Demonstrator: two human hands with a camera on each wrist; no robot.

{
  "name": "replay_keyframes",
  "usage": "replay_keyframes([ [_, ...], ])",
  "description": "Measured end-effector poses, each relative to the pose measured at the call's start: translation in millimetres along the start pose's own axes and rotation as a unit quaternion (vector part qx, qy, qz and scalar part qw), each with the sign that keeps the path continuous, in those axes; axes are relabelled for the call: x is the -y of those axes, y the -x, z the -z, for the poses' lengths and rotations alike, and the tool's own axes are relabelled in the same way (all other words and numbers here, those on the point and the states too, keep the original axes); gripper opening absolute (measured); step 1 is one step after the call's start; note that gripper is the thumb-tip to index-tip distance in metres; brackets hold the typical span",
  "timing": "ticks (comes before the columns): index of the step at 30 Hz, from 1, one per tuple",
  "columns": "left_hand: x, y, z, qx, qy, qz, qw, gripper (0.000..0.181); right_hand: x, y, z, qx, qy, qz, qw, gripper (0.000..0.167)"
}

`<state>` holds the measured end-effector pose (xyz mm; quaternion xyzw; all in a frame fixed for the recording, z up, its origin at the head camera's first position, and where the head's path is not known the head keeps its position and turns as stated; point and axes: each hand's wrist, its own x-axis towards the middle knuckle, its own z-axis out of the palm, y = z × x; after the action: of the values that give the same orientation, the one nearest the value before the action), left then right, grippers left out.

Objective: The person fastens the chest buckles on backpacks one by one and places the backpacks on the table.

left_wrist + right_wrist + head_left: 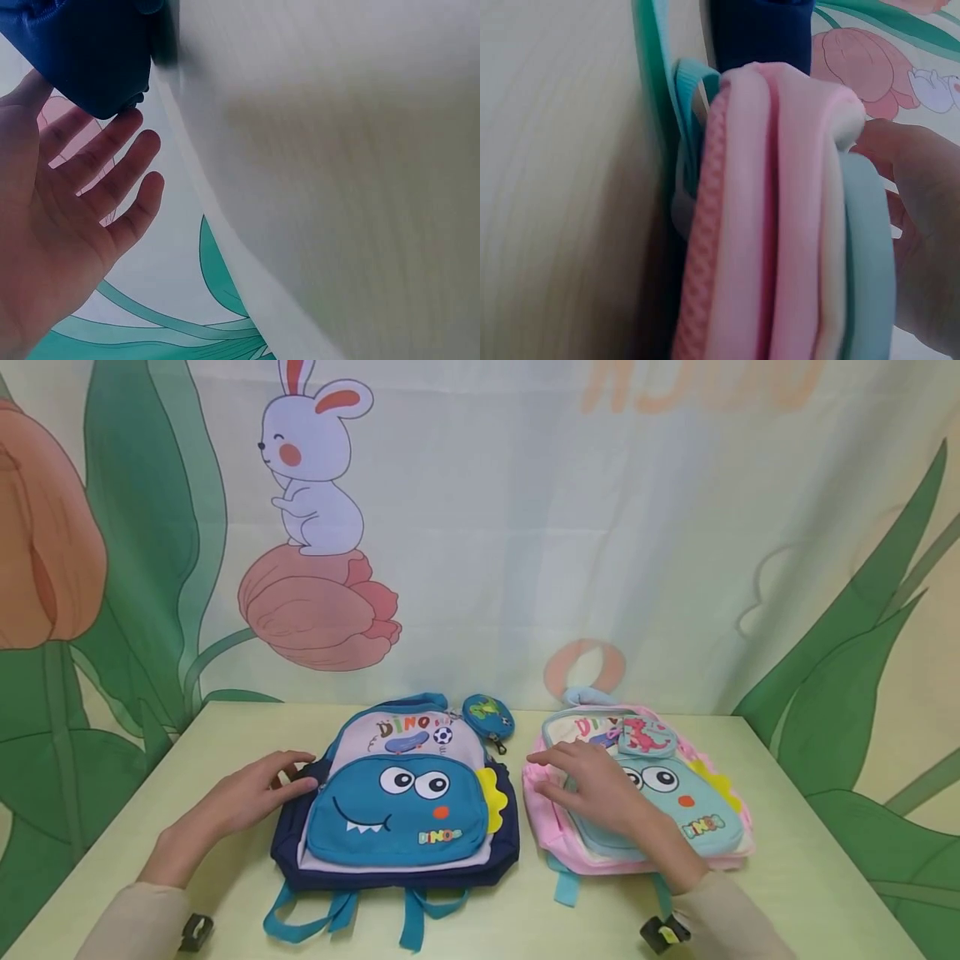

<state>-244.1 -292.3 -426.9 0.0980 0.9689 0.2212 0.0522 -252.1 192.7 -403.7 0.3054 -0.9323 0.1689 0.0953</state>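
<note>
A printed backdrop (480,527) with a white rabbit, tulips and leaves hangs behind a pale surface (802,902); its orange lettering, cut off at the top, cannot be read. On the surface, a blue backpack (397,810) lies at centre, front up, with "DINO" in coloured letters above a skateboard and a football, and "DINOS" at the lower right of its teal pocket; smaller print beside the football is unclear. To its right lies a pink backpack (701,795), "DINOS" on its mint pocket, its upper lettering partly covered. The two hands are parted: the left hand (266,785), fingers spread, is at the blue backpack's left side, while the right hand (596,785), fingers loosely bent, reaches across the pink backpack's left side, its arm obscuring part of the pocket; whether its fingertips touch the fabric, one cannot tell. A square pouch (647,737) with a red dinosaur lies over the pink backpack's upper print; a round pouch (487,716) sits by the blue backpack's upper right corner, a small dark clip (497,745) beneath it
</note>
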Motion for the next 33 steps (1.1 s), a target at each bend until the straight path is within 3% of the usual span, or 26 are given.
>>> replay_keyframes([
  [12, 0.4, -2.1, 1.9, 0.040, 0.012, -0.004, 0.9991, 0.068, 19.5, -9.4, -9.8, 0.052, -0.014, -0.003, 0.9986, 0.040],
  [21, -0.9, -9.6, -1.1, 0.042, 0.022, -0.017, 0.9987, 0.066, 19.8, -16.2, -11.4, 0.064, -0.010, 0.012, 0.9978, 0.044],
  [33, 4.3, -10.1, -3.0, 0.050, 0.031, -0.004, 0.9983, 0.067, 26.1, -25.0, -18.7, 0.093, -0.005, -0.002, 0.9957, 0.046],
])
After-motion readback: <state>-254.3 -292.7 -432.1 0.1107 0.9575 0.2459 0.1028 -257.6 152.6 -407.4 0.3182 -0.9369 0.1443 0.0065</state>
